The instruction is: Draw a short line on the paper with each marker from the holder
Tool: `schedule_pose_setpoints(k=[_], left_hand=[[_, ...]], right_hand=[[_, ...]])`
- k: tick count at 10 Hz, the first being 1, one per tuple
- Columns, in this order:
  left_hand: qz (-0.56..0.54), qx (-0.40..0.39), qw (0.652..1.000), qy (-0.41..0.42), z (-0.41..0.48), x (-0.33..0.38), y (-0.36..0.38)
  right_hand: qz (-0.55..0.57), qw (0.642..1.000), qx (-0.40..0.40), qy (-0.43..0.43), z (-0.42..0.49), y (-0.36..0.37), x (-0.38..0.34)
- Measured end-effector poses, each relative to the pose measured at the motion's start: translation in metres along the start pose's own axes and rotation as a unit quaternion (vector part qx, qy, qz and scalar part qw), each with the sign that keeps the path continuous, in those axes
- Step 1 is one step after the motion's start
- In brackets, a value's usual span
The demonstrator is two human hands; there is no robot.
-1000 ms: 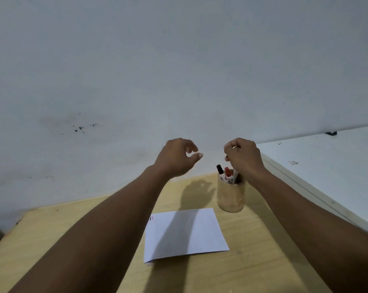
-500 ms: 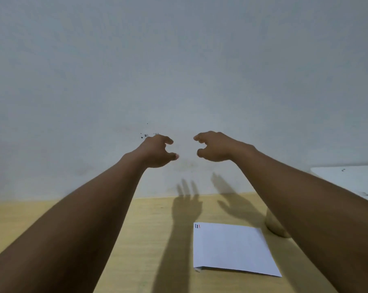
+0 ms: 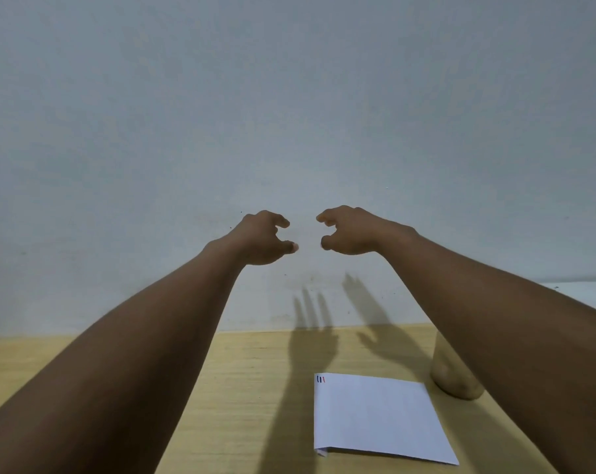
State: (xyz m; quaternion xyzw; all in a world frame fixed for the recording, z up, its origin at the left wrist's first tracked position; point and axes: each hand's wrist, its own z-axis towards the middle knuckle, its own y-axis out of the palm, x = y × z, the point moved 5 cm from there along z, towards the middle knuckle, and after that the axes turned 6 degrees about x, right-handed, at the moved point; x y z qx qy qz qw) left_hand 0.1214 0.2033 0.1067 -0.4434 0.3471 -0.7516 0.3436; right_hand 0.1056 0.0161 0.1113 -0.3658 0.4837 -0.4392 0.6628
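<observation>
A white sheet of paper (image 3: 378,419) lies flat on the pale wooden table (image 3: 248,388) before you, lower right of centre, its near-left corner folded under. Three short strokes (image 3: 320,379), dark, blue and red, stand side by side in its far-left corner. Just beside the paper's far-right corner stands the tan holder (image 3: 455,379), touching the tabletop, most of it hidden behind your right forearm (image 3: 515,323); whether any markers are in it cannot be told from here. Both your arms reach forward and up, well clear of the paper and the holder, against the plain grey-white wall (image 3: 289,114) behind the table. Your left hand (image 3: 260,239) is held palm-down with the fingers loosely curled and the thumb stretched toward the middle, gripping nothing. Your right hand (image 3: 349,230) mirrors it, fingers bent in a slack claw with a gap between forefinger and thumb, also empty. The two hands are near each other but apart, thumb tips pointing across a narrow stretch of wall. Their shadows (image 3: 312,323) fall on the wall's lower edge and run down across the table toward the paper's left side, the fingers of one shadow showing as separate streaks. At the far right edge, behind your right forearm, a sliver of a white surface (image 3: 587,295) shows.
</observation>
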Motion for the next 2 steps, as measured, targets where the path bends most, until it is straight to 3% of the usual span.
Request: schedule_pose_setpoints(k=[2], left_hand=[[-0.032,0.026,0.998,0.036,-0.043,-0.001,0.024]], right_hand=[[0.084,0.993,0.054,-0.056,-0.066,0.018,-0.001]])
